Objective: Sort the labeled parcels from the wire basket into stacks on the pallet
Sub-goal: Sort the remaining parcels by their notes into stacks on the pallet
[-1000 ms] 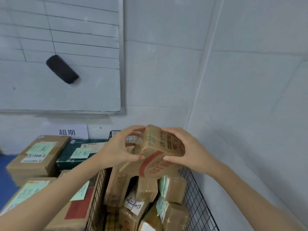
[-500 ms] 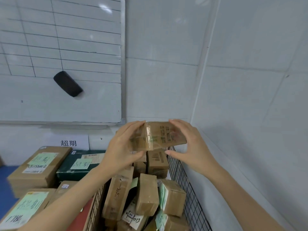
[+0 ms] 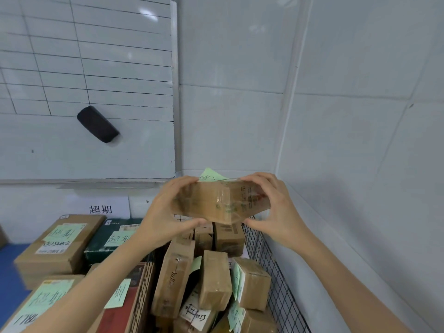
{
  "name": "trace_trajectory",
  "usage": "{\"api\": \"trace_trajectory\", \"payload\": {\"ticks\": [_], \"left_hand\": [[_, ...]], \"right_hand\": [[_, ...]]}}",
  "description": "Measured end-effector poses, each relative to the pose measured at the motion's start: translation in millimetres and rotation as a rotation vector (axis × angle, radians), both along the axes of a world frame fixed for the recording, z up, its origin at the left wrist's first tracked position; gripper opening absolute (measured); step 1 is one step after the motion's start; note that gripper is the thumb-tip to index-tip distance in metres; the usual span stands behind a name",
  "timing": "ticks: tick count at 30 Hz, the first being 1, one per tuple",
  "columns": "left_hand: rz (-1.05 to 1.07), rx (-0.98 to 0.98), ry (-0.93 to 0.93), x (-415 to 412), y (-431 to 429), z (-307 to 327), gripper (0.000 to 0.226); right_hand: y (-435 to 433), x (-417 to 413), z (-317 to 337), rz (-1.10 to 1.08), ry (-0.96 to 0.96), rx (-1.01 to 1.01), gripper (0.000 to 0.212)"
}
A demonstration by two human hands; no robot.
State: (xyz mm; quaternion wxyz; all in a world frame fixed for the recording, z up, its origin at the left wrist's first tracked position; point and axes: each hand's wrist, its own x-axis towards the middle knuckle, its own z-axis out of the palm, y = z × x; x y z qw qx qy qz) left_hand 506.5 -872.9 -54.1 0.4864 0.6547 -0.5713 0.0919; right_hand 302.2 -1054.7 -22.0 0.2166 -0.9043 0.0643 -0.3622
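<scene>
Head view: small taped parcel [image 3: 216, 203] held above the wire basket [image 3: 264, 248], clasped at both ends by left grip [image 3: 168, 212] and right grip [image 3: 276, 212], both curled round it. Green label [image 3: 211, 176] poking up at the far edge, partly hidden. Best tipped toward the eyes, read fully, then carried to the labelled stacks [image 3: 57, 246] left of the grips.

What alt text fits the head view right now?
A person's left hand and right hand hold a taped brown parcel, green note on top, above a wire basket full of other parcels. Labeled boxes sit to the left, below a wall whiteboard.
</scene>
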Motion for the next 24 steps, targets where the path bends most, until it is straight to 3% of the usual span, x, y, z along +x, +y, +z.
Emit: {"api": "trace_trajectory", "payload": {"ticks": [6, 10, 24], "left_hand": [[0.202, -0.065, 0.275, 35.9, 8.2, -8.4, 0.090], [0.116, -0.072, 0.458, 40.1, 7.9, -12.3, 0.095], [0.150, -0.215, 0.499, 36.2, 7.3, -17.0, 0.084]], "right_hand": [[-6.1, -5.9, -3.1, 0.095, -0.073, 0.105, 0.083], [-6.7, -4.0, -9.4, 0.098, -0.080, 0.154, 0.081], [-4.4, 1.7, -25.3, 0.057, 0.093, 0.275, 0.098]]}}
